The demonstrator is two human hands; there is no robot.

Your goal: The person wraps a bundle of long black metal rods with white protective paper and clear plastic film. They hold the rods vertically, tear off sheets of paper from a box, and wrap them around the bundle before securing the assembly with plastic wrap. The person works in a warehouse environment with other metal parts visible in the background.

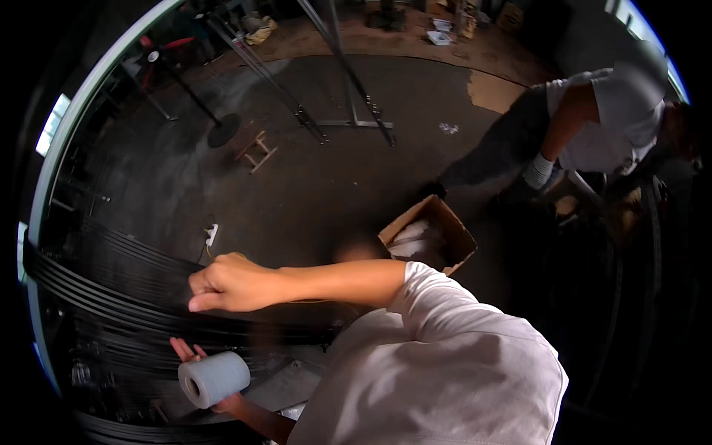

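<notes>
My right hand [230, 283] reaches out to the left across the view, its fingers closed over the dark bars. What it pinches, if anything, is hidden; a thin yellowish line runs along the underside of that forearm. Lower down, my left hand [228, 405] holds a white roll [222, 377] with a hollow core, some fingertips showing above it. The roll is tilted, its core end facing lower left. Long black bars [96, 291] lie in rows beside and beneath both hands.
An open cardboard box [454, 236] with pale wrapping stands on the floor. Another person [593, 119] bends at the right, wearing a light glove. Farther off are metal stands [354, 104], a small wooden stool [257, 152], a round-based post [222, 130] and a white power strip [212, 235].
</notes>
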